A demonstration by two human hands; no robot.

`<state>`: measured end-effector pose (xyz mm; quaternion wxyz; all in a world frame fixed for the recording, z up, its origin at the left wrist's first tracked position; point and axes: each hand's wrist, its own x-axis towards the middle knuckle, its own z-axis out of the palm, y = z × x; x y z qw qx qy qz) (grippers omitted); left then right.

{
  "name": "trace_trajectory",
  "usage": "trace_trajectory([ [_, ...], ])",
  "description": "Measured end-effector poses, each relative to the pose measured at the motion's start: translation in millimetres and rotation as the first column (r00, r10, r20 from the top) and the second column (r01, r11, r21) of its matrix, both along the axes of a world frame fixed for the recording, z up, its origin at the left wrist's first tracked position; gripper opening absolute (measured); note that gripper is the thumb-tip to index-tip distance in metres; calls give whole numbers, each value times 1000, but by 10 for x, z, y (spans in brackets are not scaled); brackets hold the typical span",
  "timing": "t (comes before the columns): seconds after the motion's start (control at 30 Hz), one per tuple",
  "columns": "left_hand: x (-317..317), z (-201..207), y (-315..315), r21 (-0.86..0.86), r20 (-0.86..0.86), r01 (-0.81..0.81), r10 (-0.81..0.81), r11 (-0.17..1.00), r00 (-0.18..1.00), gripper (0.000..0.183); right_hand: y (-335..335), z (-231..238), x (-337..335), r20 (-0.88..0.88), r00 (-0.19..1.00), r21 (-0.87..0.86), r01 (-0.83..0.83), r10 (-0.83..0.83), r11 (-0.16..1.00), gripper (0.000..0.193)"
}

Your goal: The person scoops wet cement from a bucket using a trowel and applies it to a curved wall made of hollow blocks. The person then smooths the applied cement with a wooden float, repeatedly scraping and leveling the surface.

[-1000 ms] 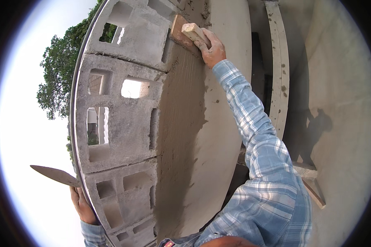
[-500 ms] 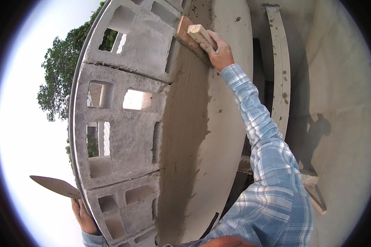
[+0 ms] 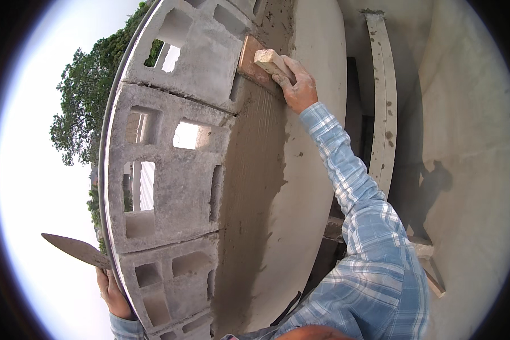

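My right hand (image 3: 299, 85) is closed round the block handle of a wooden plastering float (image 3: 254, 62). The float's flat board lies on a strip of wet grey mortar (image 3: 249, 164), close to the edge of the hollow concrete blocks (image 3: 181, 181). Below the float the mortar shows fine drag lines. At the lower left, beyond the blocks, my left hand (image 3: 114, 294) grips a pointed trowel (image 3: 76, 250). Its blade points outward to the left; its handle is mostly hidden by the fingers and the block edge.
Smooth plaster (image 3: 300, 187) borders the mortar on the right, with a few dark splashes. A spattered pale beam (image 3: 382, 102) runs lengthwise farther right, above a dark gap. A short timber piece (image 3: 433, 277) is beside my right arm. Trees (image 3: 88, 102) stand beyond the blocks.
My right hand and the float have slid a little down the mortar strip, toward me. The left hand keeps its hold on the trowel, nearly still.
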<state>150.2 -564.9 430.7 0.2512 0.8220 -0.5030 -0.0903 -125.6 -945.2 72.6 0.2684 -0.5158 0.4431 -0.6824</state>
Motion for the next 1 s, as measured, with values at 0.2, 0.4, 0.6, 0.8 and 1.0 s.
trace_trajectory([
  [0.2,-5,4,27,-22,29,-1,2,1000,1000,42,-121,48,56,60,997,1,41,-41,999,43],
  [0.4,16,2,-88,-47,-15,34,-35,998,999,38,-1518,-40,-733,-214,940,101,290,-264,952,50],
  [0.6,-138,-64,51,-69,-113,-80,72,994,991,34,879,-128,335,36,995,-61,-89,91,994,42],
  [0.8,25,0,73,-69,-27,-63,61,996,998,34,-759,-53,-221,25,985,5,168,-168,986,46],
  [1.0,11,1,-6,-64,-79,-43,37,997,996,35,-1961,-266,-746,-159,967,164,225,-200,960,54],
])
